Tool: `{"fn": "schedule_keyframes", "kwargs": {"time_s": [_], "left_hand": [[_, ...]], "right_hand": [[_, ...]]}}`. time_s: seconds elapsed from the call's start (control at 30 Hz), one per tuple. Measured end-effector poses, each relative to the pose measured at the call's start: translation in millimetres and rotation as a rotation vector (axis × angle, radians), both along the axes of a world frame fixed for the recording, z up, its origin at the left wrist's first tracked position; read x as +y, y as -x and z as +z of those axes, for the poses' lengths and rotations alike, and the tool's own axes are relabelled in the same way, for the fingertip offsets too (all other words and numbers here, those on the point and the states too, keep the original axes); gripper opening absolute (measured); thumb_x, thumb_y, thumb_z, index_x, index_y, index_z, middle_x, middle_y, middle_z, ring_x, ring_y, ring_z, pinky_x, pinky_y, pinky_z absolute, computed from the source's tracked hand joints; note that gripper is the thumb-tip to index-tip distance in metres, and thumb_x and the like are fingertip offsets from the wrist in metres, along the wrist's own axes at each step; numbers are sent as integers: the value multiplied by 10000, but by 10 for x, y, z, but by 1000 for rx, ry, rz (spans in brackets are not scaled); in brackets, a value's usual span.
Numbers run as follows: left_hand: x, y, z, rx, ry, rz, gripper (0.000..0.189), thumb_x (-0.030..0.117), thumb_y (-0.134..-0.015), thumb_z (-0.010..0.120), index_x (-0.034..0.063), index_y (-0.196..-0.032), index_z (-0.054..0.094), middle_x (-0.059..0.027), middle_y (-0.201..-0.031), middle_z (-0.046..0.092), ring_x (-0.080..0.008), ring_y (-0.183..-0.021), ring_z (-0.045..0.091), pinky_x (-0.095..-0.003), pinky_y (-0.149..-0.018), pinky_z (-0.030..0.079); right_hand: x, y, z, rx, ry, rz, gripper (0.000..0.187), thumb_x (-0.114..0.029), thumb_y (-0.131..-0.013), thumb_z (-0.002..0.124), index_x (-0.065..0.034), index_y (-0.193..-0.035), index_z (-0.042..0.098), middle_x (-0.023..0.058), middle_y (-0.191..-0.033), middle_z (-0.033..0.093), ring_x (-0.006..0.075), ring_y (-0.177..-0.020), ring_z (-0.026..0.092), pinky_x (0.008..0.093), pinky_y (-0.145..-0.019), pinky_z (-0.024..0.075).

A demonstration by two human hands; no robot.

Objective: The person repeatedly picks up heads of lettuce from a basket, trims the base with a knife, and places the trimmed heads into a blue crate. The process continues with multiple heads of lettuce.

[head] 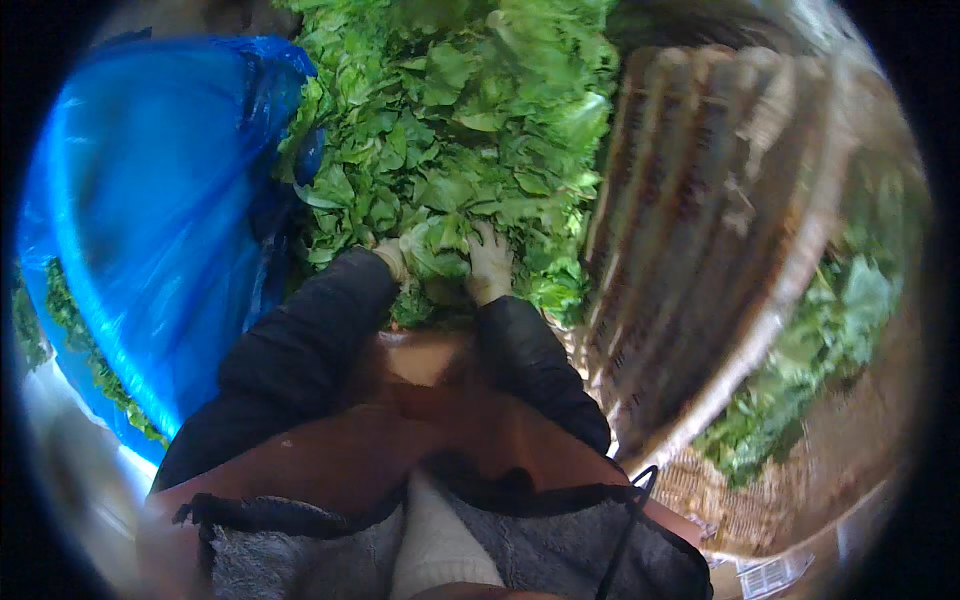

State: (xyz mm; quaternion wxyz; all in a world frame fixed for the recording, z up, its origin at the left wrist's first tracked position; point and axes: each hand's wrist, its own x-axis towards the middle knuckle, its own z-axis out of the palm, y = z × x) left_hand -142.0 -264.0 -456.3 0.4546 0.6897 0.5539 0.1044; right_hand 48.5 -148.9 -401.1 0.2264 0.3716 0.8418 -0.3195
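Note:
A large heap of loose green leaves (442,142), like lettuce, lies before me. Both my hands wear pale gloves and are in its near part. My left hand (391,259) is at the left side of a leafy clump (439,247), its fingers mostly hidden among the leaves. From the right, my right hand (490,262) presses against the same clump, its fingers somewhat spread. The clump is held between the two hands.
Blue plastic sheeting (165,187) covers something bulky on the left, with greens along its lower edge. To the right stands a brown ribbed container wall (675,225), blurred, with a pale rim. Beyond it, more greens (817,360) lie by a woven surface (720,502). Clear plastic pieces (776,576) are lower right.

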Motion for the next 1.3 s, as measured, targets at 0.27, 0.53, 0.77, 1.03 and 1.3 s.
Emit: {"fn": "schedule_keyframes", "kwargs": {"time_s": [0.27, 0.53, 0.77, 1.03, 1.3], "left_hand": [[392, 753, 1774, 335, 605, 433, 575, 421, -721, 790, -5, -1094, 690, -219, -1014, 724, -377, -948, 692, -449, -863, 540], [2834, -47, 3673, -68, -739, 645, 499, 185, -866, 768, 23, -1312, 611, -148, -1294, 652, -273, -1209, 603, -378, -1014, 457], [5232, -2410, 4591, 65, -995, -21, 667, 455, -814, 764, 68, -1331, 598, -180, -1410, 554, -365, -1374, 451, -544, -1130, 352], [5769, -2688, 4413, 290, -711, -151, 862, 562, -742, 779, 120, -1433, 513, -156, -1485, 496, -336, -1412, 412, -552, -1148, 318], [4095, -906, 4053, 5, -765, 17, 763, 240, -688, 859, 30, -1350, 545, -228, -1385, 551, -434, -1331, 475, -500, -1105, 383]], "right_hand": [[452, 219, 2183, 103, -21, -409, 903, -74, -812, 639, -203, -1597, 214, 174, -1604, 284, 406, -1380, 423, 543, -1068, 420], [1361, -1437, 4056, 467, -410, -889, 630, 6, -861, 542, -105, -1477, 470, 225, -1003, 715, 404, -901, 706, 446, -821, 569], [2671, -3319, 4098, -303, -788, -1084, 690, -30, -758, 643, -281, -1396, 564, 71, -1377, 587, 310, -1299, 536, 448, -1061, 463], [2917, -3404, 4159, -195, -453, -942, 545, -14, -740, 632, -145, -1268, 668, 164, -1275, 614, 403, -1183, 576, 436, -1012, 482], [1274, -2060, 4315, 245, -262, -702, 449, 5, -834, 594, -130, -1261, 624, 157, -1337, 546, 392, -1162, 602, 460, -963, 522]]}}
